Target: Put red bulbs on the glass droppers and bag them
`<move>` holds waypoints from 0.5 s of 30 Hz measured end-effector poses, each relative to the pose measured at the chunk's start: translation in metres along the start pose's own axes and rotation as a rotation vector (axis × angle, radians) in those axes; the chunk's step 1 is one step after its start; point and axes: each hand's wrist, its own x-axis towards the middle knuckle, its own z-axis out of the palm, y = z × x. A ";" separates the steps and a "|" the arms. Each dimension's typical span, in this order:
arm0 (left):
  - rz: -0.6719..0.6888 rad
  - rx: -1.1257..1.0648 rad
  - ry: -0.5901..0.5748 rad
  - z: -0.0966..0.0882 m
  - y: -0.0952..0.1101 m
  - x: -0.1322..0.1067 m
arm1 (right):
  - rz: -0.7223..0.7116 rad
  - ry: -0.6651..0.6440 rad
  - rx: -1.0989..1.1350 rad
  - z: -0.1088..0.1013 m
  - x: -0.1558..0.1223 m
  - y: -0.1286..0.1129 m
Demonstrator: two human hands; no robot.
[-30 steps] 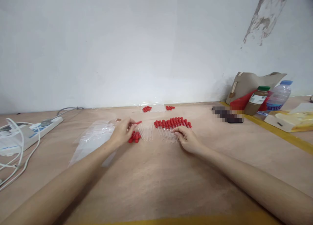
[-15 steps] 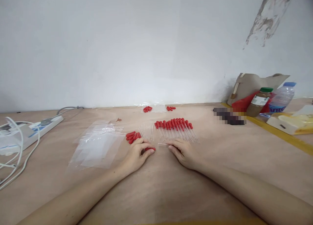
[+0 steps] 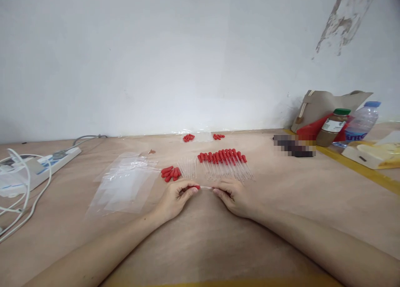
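A red rubber dropper bulb [image 3: 196,187] is pinched in my left hand [image 3: 176,198], its open end facing right. My right hand [image 3: 231,196] grips a thin clear glass tube [image 3: 206,188], whose left end meets the bulb's mouth; how far it sits inside I cannot tell. Just beyond my left hand lies a small heap of loose red bulbs [image 3: 171,173]. Several bare glass tubes [image 3: 188,168] lie beside that heap. Past my right hand, a row of droppers with red bulbs fitted on glass tubes [image 3: 222,157] is spread side by side.
Clear plastic bags [image 3: 126,187] lie in a pile at left, near a white power strip [image 3: 62,162] with cables. More red bulbs [image 3: 188,138] rest by the wall. At right stand a green-capped jar [image 3: 333,128], a water bottle [image 3: 362,122] and a grey bag [image 3: 331,101].
The bulb and the glass tube have come together end to end, where a gap was between them. My left fingers have closed more tightly round the bulb.
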 end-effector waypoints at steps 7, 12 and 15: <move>0.053 0.019 -0.040 0.001 0.002 -0.002 | -0.064 -0.064 -0.160 -0.001 0.002 0.007; 0.055 0.078 -0.051 0.001 0.004 -0.005 | -0.130 -0.041 -0.317 -0.002 0.002 0.005; 0.077 0.122 -0.052 0.001 0.005 -0.006 | -0.150 -0.022 -0.340 -0.001 0.001 0.000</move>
